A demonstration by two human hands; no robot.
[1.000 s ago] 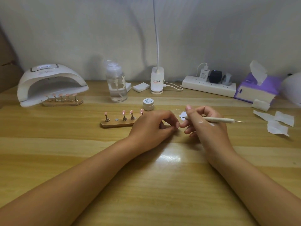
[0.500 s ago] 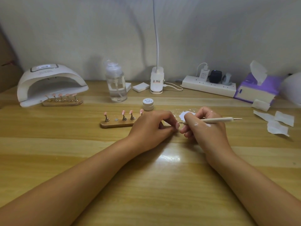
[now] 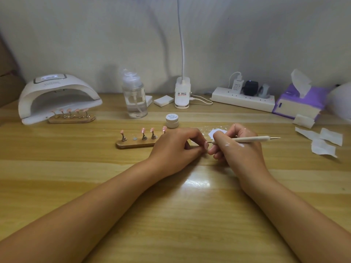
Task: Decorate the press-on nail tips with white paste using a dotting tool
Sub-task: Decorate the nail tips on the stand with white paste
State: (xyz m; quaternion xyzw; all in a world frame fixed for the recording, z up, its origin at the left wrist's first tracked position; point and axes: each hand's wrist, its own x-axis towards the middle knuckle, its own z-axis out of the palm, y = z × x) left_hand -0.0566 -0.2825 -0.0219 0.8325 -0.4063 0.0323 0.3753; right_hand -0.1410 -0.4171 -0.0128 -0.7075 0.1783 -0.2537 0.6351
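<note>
Reach is short here: the dotting tool (image 3: 254,139) lies nearly level, its long axis running 3 to 9 o'clock. Its working end points to 9 o'clock at the small pink nail tip (image 3: 206,145), which the left hand (image 3: 176,147) pinches in curled fingers, mostly hidden. The right hand (image 3: 237,149) grips the tool like a pen and is the nearer one to the white paste (image 3: 218,132), smeared on the table (image 3: 190,215) just beyond its knuckles at 12 o'clock. The wooden holder (image 3: 133,144) stands at 9 o'clock of the left hand.
</note>
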